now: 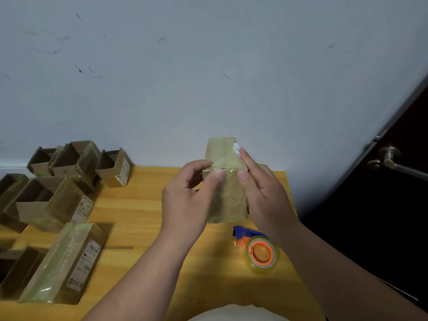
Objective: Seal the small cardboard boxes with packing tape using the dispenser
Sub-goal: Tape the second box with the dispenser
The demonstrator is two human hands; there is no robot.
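A: What could go wrong from here?

B: Both thumbs are pressing down tape on the upper edge of the box (225, 181). If they rub unevenly, the clear film could crease or trap air, and the seam might lift later. The box is also raised above the bench (143, 218), so a slack hold could let it tip or drop onto the tape dispenser (258, 247) below.

A: How is the grip at present?

B: The left hand (185, 195) is wrapped round the box's left side, thumb flat on the front near the top edge. The right hand (261, 193) clasps the right side, its thumb beside the other and its forefinger reaching up toward the white label (236, 149). So both hands are clamped on the box, which sits between them, upright and tilted a little away.

A: And the rest of the work?

B: By my reckoning, plenty remains. Several open boxes (69, 165) stand at the left of the bench, and one taped box (64, 262) lies nearer. The dispenser rests untouched, just below the right wrist.
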